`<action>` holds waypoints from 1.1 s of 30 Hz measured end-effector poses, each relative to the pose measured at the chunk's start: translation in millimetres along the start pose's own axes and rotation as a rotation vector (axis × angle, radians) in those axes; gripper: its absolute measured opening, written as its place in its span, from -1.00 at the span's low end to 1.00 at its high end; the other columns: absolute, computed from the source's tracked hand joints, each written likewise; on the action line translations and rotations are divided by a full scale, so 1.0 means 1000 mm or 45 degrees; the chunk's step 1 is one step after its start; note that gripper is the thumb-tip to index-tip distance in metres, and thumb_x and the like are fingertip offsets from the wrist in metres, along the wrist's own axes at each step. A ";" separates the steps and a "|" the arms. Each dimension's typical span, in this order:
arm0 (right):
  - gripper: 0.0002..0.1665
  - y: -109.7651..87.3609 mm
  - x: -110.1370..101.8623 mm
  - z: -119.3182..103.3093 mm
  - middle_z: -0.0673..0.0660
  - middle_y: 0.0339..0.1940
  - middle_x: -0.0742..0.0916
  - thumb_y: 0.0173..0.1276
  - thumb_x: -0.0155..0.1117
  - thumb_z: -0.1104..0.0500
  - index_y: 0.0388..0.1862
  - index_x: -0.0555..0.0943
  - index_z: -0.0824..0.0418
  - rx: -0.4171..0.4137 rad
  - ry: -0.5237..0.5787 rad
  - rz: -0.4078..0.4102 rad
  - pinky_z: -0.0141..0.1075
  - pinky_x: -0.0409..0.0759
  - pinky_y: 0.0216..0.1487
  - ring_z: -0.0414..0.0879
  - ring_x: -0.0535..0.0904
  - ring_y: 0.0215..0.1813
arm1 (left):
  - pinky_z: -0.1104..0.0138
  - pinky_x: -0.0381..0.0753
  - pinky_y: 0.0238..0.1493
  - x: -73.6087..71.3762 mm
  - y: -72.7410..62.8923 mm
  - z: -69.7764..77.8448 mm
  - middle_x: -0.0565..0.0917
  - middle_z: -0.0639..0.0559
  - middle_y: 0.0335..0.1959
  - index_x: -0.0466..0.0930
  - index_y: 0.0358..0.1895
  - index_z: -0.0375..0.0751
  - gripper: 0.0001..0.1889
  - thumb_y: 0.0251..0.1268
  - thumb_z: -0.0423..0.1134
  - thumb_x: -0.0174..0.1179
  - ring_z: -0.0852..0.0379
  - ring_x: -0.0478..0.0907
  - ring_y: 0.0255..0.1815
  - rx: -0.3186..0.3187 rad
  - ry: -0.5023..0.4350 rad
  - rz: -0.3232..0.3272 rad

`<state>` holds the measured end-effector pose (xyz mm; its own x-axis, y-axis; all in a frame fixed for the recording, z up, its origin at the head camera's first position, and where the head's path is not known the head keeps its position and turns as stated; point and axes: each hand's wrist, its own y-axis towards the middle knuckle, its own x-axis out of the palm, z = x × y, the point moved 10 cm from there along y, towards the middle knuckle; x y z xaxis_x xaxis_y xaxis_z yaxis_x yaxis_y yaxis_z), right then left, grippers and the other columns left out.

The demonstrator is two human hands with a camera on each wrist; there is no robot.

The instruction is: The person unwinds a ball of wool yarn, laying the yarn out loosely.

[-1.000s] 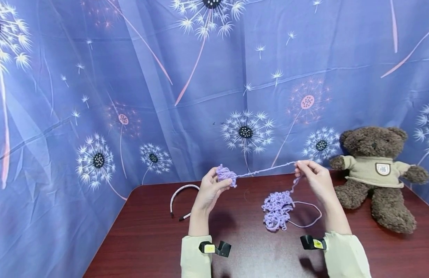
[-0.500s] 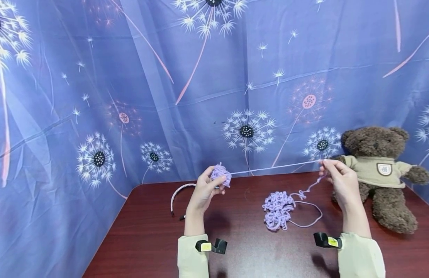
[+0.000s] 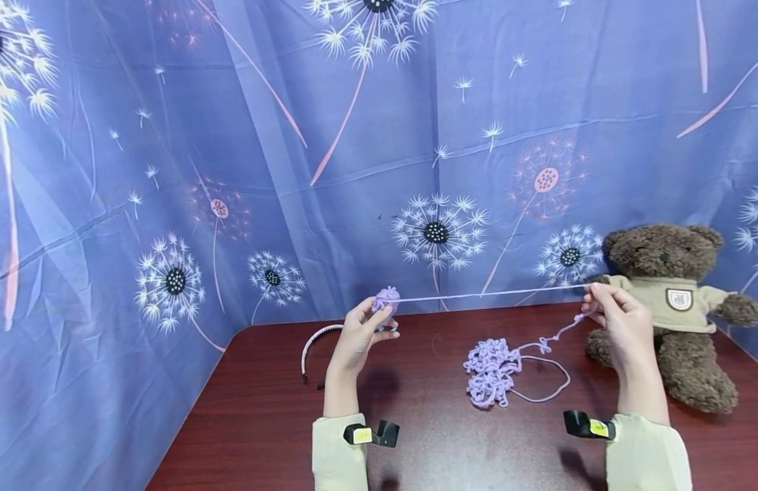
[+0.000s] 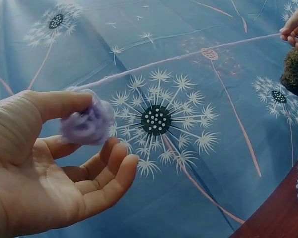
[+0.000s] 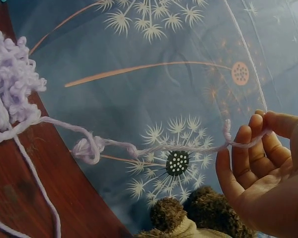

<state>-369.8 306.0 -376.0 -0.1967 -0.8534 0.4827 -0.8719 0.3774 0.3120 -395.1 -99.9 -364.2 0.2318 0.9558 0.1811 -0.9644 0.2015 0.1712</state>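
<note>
A small ball of lilac yarn (image 4: 89, 121) is pinched between the thumb and fingers of my left hand (image 3: 354, 341), raised above the table. From it a single strand (image 3: 483, 294) runs taut across to my right hand (image 3: 624, 331), which pinches it between thumb and forefinger. Below the right fingers the yarn hangs slack, kinked and knotted (image 5: 89, 148), down to a tangled lilac heap (image 3: 490, 372) on the table. A loose loop of the same yarn lies at the heap's right side.
On the dark red table (image 3: 243, 423) a white headband (image 3: 314, 341) with dark ends lies behind my left hand, partly hidden. A brown teddy bear (image 3: 667, 300) in a beige sweater sits at the back right. A blue dandelion-print cloth (image 3: 354, 204) hangs behind.
My right hand has moved right, drawing the strand out longer and tighter and lifting more yarn off the heap. My left hand has shifted slightly left, and the ball has turned in its fingers.
</note>
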 end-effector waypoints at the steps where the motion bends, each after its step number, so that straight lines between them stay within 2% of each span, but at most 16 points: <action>1: -0.88 -0.002 0.002 -0.003 -0.03 -0.54 0.75 0.34 0.29 0.25 -0.36 0.74 0.20 0.003 0.007 0.003 -0.54 0.65 -0.37 -0.29 0.66 -0.49 | 0.33 0.71 -0.28 0.000 0.000 0.000 0.59 0.11 -0.31 0.43 0.07 -0.46 -0.73 0.38 -0.40 0.05 0.23 0.59 -0.40 0.006 -0.002 0.000; 2: -0.87 -0.004 0.005 -0.005 -0.06 -0.55 0.74 0.35 0.28 0.24 -0.38 0.74 0.14 0.013 -0.019 0.004 -0.56 0.64 -0.36 -0.32 0.66 -0.49 | 0.32 0.71 -0.27 -0.001 0.000 0.001 0.60 0.11 -0.30 0.44 0.06 -0.42 -0.75 0.38 -0.38 0.05 0.23 0.60 -0.40 0.011 -0.005 0.001; 8: -0.79 -0.008 0.007 -0.008 -0.07 -0.54 0.75 0.38 0.21 0.30 -0.40 0.73 0.13 0.039 0.013 0.005 -0.56 0.64 -0.35 -0.33 0.66 -0.47 | 0.28 0.73 -0.24 -0.009 0.000 0.003 0.65 0.13 -0.24 0.46 0.07 -0.26 -0.77 0.41 -0.35 0.04 0.22 0.63 -0.40 0.051 -0.057 0.056; 13: -0.75 -0.007 0.007 -0.003 -0.11 -0.51 0.74 0.40 0.18 0.31 -0.38 0.73 0.07 0.059 -0.037 -0.021 -0.58 0.64 -0.33 -0.35 0.65 -0.44 | 0.34 0.72 -0.31 -0.013 0.000 0.005 0.65 0.13 -0.25 0.49 -0.05 -0.11 -0.85 0.41 -0.36 0.03 0.21 0.63 -0.41 0.071 -0.116 0.102; 18: -0.73 -0.008 0.022 0.004 -0.15 -0.51 0.74 0.41 0.17 0.30 -0.36 0.73 0.00 0.064 -0.123 -0.080 -0.61 0.60 -0.29 -0.38 0.63 -0.41 | 0.33 0.71 -0.28 -0.006 0.001 0.006 0.67 0.18 -0.27 0.53 -0.12 -0.04 -0.85 0.39 -0.38 0.08 0.22 0.63 -0.39 0.079 -0.066 0.058; 21: -0.74 -0.009 0.039 0.010 -0.22 -0.50 0.73 0.41 0.19 0.26 -0.35 0.71 -0.07 0.063 -0.269 -0.135 -0.63 0.54 -0.22 -0.41 0.61 -0.39 | 0.30 0.71 -0.24 0.001 0.002 0.004 0.67 0.21 -0.30 0.53 -0.12 -0.04 -0.83 0.37 -0.41 0.09 0.20 0.62 -0.38 0.066 -0.034 0.026; 24: -0.85 -0.013 0.062 0.018 -0.41 -0.41 0.66 0.44 0.18 0.13 -0.18 0.70 -0.03 0.096 -0.585 -0.213 -0.60 0.45 -0.08 -0.49 0.56 -0.27 | 0.29 0.71 -0.23 0.011 0.002 0.003 0.65 0.19 -0.31 0.51 -0.11 -0.07 -0.82 0.34 -0.44 0.08 0.21 0.62 -0.39 0.050 -0.020 -0.009; 25: -0.82 -0.016 0.072 0.021 -0.44 -0.35 0.64 0.45 0.18 0.07 -0.08 0.68 0.02 0.114 -0.687 -0.251 -0.54 0.42 0.01 -0.50 0.53 -0.21 | 0.30 0.71 -0.24 0.014 0.002 0.002 0.65 0.18 -0.31 0.50 -0.11 -0.08 -0.81 0.34 -0.45 0.08 0.22 0.62 -0.39 0.048 -0.015 -0.024; 27: -0.63 -0.023 0.093 0.027 -0.47 -0.24 0.58 0.46 0.15 -0.02 0.12 0.59 0.12 0.148 -0.849 -0.346 -0.37 0.40 0.17 -0.51 0.47 -0.10 | 0.33 0.70 -0.24 0.022 0.001 0.002 0.64 0.18 -0.30 0.50 -0.11 -0.09 -0.81 0.33 -0.46 0.07 0.25 0.61 -0.39 0.050 -0.008 -0.066; 29: -0.48 -0.034 0.117 0.033 -0.39 -0.14 0.58 0.46 0.13 -0.04 0.25 0.48 0.26 0.174 -0.896 -0.437 -0.23 0.36 0.24 -0.50 0.43 -0.04 | 0.35 0.70 -0.24 0.029 0.000 0.002 0.64 0.18 -0.30 0.51 -0.12 -0.09 -0.80 0.33 -0.47 0.08 0.26 0.61 -0.38 0.059 0.005 -0.113; 30: -0.48 -0.040 0.129 0.035 -0.30 -0.09 0.61 0.47 0.14 -0.02 0.25 0.47 0.28 0.168 -0.888 -0.482 -0.21 0.39 0.25 -0.49 0.44 -0.04 | 0.36 0.70 -0.24 0.033 -0.001 0.002 0.64 0.18 -0.30 0.51 -0.13 -0.08 -0.80 0.32 -0.48 0.08 0.25 0.62 -0.38 0.064 0.014 -0.133; 32: -0.51 -0.053 0.154 0.038 -0.11 0.01 0.66 0.47 0.14 0.04 0.24 0.47 0.31 0.152 -0.853 -0.579 -0.27 0.44 0.24 -0.48 0.49 -0.03 | 0.37 0.70 -0.24 0.040 -0.001 0.001 0.64 0.21 -0.32 0.51 -0.14 -0.11 -0.80 0.31 -0.49 0.09 0.24 0.62 -0.37 0.068 0.026 -0.170; 33: -0.53 -0.059 0.165 0.041 0.01 0.03 0.68 0.46 0.14 0.07 0.21 0.48 0.33 0.146 -0.821 -0.623 -0.33 0.49 0.18 -0.46 0.52 -0.05 | 0.37 0.70 -0.24 0.043 -0.001 0.001 0.64 0.21 -0.33 0.51 -0.13 -0.13 -0.80 0.31 -0.50 0.09 0.24 0.62 -0.37 0.067 0.035 -0.184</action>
<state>-368.6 128.5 -348.5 0.0294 -0.9643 -0.2632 -0.9595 -0.1010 0.2628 -384.3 -59.3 -355.8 0.3632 0.9233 0.1248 -0.9132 0.3263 0.2441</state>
